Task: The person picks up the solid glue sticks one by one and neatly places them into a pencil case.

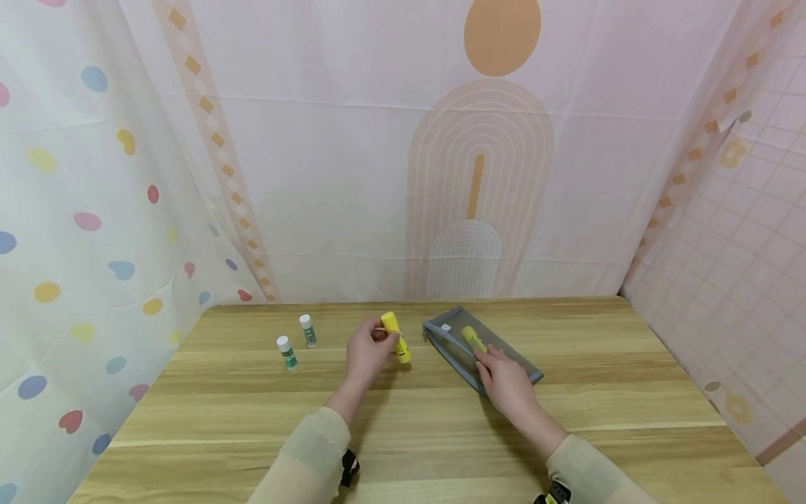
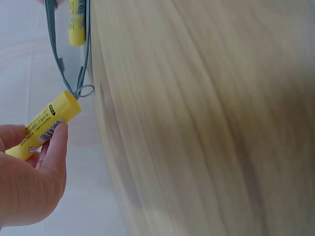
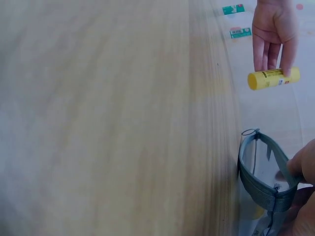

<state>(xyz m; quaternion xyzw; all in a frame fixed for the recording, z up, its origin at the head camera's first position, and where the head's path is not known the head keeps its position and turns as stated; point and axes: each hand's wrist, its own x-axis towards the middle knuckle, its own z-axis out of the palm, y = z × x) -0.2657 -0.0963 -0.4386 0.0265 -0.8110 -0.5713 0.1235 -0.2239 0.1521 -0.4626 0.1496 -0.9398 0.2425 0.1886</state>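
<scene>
My left hand [image 1: 367,355] pinches a yellow glue stick [image 1: 391,325] between thumb and fingers, holding it tilted just left of a grey zip pouch [image 1: 513,357]. In the left wrist view, printed text and a barcode show on this glue stick [image 2: 47,124]. My right hand [image 1: 511,386] grips the pouch by its edge. The right wrist view shows the pouch's mouth [image 3: 261,189] spread apart, with a thumb over the rim. Another yellow glue stick [image 1: 471,336] lies inside, visible through the see-through side.
Two glue sticks with white caps and green labels, a nearer one [image 1: 287,353] and a farther one [image 1: 308,332], stand left of my left hand. The wooden table [image 1: 403,448] ends at a patterned curtain [image 1: 340,210] behind, with more curtains at both sides.
</scene>
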